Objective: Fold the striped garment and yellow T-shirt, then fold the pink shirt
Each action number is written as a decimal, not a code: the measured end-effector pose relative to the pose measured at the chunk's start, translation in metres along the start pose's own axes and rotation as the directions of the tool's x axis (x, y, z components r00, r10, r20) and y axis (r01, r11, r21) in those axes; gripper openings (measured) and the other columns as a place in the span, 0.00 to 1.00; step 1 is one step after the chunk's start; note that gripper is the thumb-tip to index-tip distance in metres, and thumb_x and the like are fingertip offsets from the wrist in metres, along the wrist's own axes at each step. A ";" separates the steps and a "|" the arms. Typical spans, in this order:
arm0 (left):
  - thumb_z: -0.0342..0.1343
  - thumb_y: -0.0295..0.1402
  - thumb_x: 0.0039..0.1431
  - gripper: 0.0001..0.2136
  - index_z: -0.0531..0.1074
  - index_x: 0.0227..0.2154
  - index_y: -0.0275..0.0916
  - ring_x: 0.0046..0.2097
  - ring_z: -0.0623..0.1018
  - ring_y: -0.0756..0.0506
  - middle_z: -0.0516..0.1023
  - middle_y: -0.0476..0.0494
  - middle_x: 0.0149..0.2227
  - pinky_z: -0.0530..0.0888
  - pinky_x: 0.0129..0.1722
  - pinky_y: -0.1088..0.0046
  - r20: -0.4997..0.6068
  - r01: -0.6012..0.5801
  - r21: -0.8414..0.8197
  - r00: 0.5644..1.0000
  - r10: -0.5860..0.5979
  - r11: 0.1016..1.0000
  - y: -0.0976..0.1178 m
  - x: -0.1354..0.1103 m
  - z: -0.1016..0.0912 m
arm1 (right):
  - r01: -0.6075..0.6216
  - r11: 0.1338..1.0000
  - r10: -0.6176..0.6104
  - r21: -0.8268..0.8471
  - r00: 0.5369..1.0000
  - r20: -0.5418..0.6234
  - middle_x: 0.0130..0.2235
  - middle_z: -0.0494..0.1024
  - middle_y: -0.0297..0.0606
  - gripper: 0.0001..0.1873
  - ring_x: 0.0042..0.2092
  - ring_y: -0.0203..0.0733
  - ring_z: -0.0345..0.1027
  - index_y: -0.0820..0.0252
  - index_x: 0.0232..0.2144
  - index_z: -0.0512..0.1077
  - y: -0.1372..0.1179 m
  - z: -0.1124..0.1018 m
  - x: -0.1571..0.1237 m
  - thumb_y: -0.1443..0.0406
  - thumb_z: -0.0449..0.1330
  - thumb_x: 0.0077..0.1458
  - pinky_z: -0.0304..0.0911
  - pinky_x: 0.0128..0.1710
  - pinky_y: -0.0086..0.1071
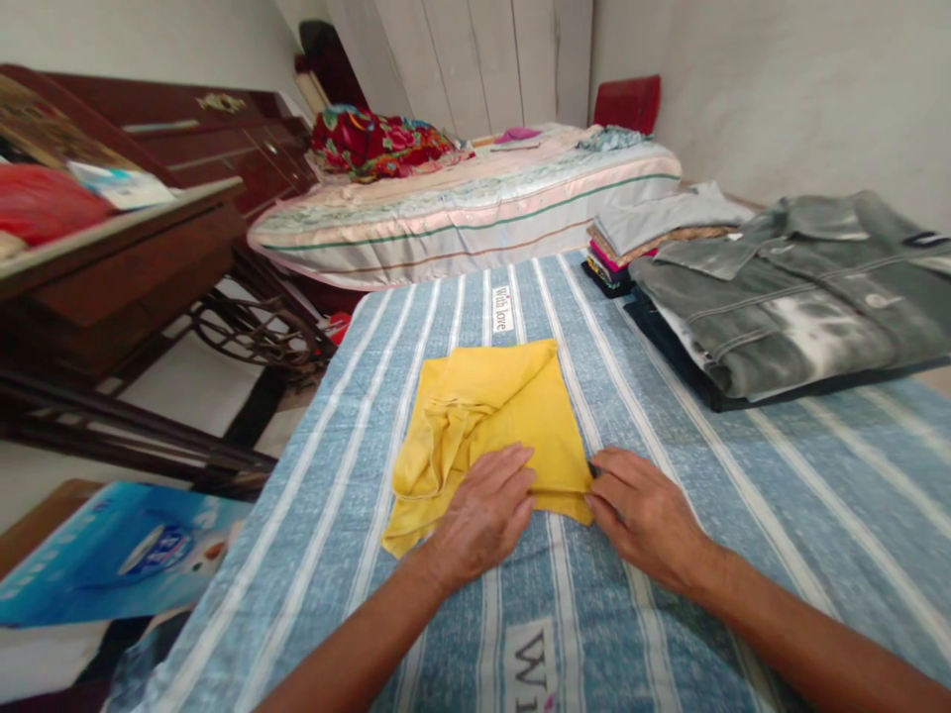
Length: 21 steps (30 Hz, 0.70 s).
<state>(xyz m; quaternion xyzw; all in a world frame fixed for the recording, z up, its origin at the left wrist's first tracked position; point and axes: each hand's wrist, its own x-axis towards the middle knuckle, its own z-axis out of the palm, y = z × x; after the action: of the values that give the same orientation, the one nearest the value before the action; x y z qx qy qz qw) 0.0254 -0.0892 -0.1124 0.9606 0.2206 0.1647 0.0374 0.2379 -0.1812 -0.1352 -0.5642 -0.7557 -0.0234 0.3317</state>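
A yellow garment (520, 416), partly folded, lies on the striped blue bed cover. Its left side is bunched into loose folds, and its right part is smoother. My left hand (482, 510) lies on the near middle of the fabric, palm down with fingers stretched out. At the garment's near right corner, my right hand (643, 510) has its thumb and fingers closed on the edge. A small dark bit shows by the right fingertips; I cannot make out what it is.
Folded clothes (661, 228) are stacked at the right, beside a folded grey denim jacket (809, 287). Behind stands another bed (475, 218) with a red floral blanket (378, 144). A wooden sewing-machine table (149, 248) and a blue box (126, 555) are at the left.
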 end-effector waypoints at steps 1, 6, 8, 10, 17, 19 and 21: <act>0.49 0.29 0.59 0.12 0.69 0.45 0.35 0.58 0.66 0.41 0.70 0.35 0.54 0.65 0.57 0.56 0.015 0.003 0.005 1.000 -0.003 1.000 0.002 -0.002 0.001 | -0.001 1.000 0.001 -0.004 1.000 0.018 0.41 0.73 0.47 0.08 0.47 0.47 0.65 0.63 0.28 0.71 0.001 -0.001 0.000 0.70 0.53 0.57 0.65 0.47 0.43; 0.48 0.30 0.60 0.13 0.69 0.47 0.39 0.61 0.61 0.41 0.66 0.39 0.58 0.60 0.59 0.52 0.111 0.059 0.004 0.992 -0.059 0.998 0.007 -0.009 0.003 | 0.090 0.994 -0.085 -0.055 0.991 0.100 0.44 0.72 0.47 0.08 0.50 0.49 0.64 0.63 0.32 0.72 0.003 -0.009 -0.002 0.70 0.53 0.57 0.63 0.49 0.45; 0.49 0.32 0.60 0.14 0.68 0.49 0.41 0.63 0.58 0.40 0.63 0.39 0.60 0.57 0.60 0.50 0.122 0.100 0.018 0.987 -0.101 0.995 0.010 -0.011 0.003 | 0.133 0.988 -0.124 -0.076 0.986 0.112 0.49 0.71 0.49 0.10 0.55 0.53 0.59 0.65 0.40 0.71 0.001 -0.010 -0.004 0.68 0.54 0.57 0.61 0.51 0.48; 0.51 0.36 0.60 0.16 0.68 0.51 0.44 0.63 0.57 0.37 0.60 0.38 0.61 0.57 0.59 0.47 0.106 0.143 0.047 0.983 -0.147 0.989 0.014 -0.015 0.003 | 0.177 0.982 -0.165 -0.073 0.976 0.145 0.51 0.70 0.49 0.14 0.57 0.53 0.57 0.66 0.45 0.69 -0.001 -0.009 -0.005 0.66 0.54 0.56 0.59 0.53 0.48; 0.50 0.34 0.60 0.17 0.66 0.52 0.37 0.61 0.61 0.37 0.62 0.32 0.59 0.65 0.56 0.53 -0.033 0.200 0.074 0.980 -0.198 0.977 0.006 -0.027 0.003 | 0.205 0.978 -0.197 -0.044 0.970 0.142 0.45 0.74 0.42 0.10 0.52 0.45 0.64 0.62 0.40 0.71 0.001 -0.001 -0.012 0.69 0.52 0.58 0.60 0.53 0.43; 0.46 0.30 0.61 0.15 0.66 0.50 0.33 0.58 0.66 0.40 0.67 0.32 0.55 0.68 0.55 0.59 -0.138 0.254 0.074 0.960 -0.242 0.964 -0.005 -0.030 0.000 | 0.186 0.982 -0.180 -0.028 0.971 0.160 0.44 0.74 0.42 0.09 0.50 0.45 0.65 0.62 0.39 0.72 0.001 -0.003 -0.010 0.68 0.53 0.58 0.61 0.52 0.43; 0.44 0.27 0.61 0.14 0.67 0.48 0.33 0.54 0.70 0.42 0.71 0.33 0.50 0.70 0.53 0.63 -0.212 0.279 0.080 0.943 -0.257 0.957 -0.017 -0.034 -0.007 | 0.166 0.986 -0.160 -0.025 0.975 0.157 0.42 0.75 0.42 0.09 0.48 0.46 0.66 0.63 0.38 0.72 -0.003 -0.006 -0.005 0.68 0.53 0.58 0.62 0.50 0.43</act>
<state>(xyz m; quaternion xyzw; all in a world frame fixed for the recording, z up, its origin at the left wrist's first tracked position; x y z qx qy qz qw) -0.0125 -0.0888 -0.1184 0.9009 0.3606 0.2410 -0.0152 0.2389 -0.1888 -0.1322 -0.5065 -0.8223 -0.0209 0.2583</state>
